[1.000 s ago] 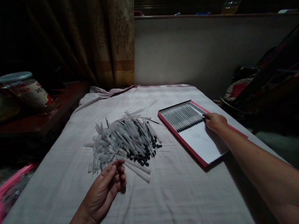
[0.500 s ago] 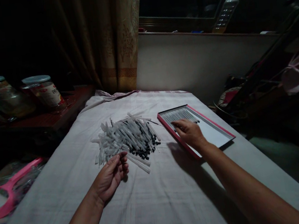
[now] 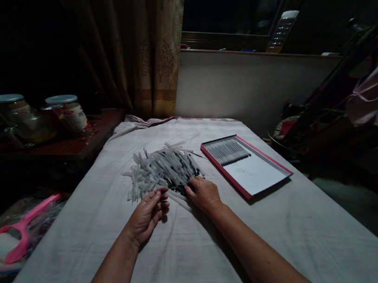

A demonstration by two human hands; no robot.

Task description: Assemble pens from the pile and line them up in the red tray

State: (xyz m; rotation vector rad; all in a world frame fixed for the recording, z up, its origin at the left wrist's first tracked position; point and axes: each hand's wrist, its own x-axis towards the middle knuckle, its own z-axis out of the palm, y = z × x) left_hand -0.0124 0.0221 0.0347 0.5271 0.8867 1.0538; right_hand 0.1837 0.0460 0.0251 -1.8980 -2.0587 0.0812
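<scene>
A heap of slim translucent sticks with black ends, which look like pens point(image 3: 164, 166), lies on the pale cloth. My left hand point(image 3: 149, 210) rests at the heap's near left edge, palm partly up, its fingers curled and thumb against the index finger; anything between them is too small to make out. At the heap's near right side, my right hand point(image 3: 203, 193) has its fingers bent down among the black ends. Its fingertips are partly hidden. To the right lies a shallow red-edged box point(image 3: 231, 177) with a row of the same pens point(image 3: 229, 151) laid side by side at its far end.
The cloth-covered surface point(image 3: 179, 274) reaches a wall and curtain point(image 3: 150, 67). On the left, a dark red side table point(image 3: 80, 145) bears a lidded jar point(image 3: 71, 116) and a glass jug point(image 3: 29, 131). A pink-handled thing point(image 3: 22, 230) lies below it. A bottle point(image 3: 281, 32) leans on the sill.
My right hand has moved left, from over the box to the right side of the heap. My left hand stays beside the heap. The view has shifted slightly.
</scene>
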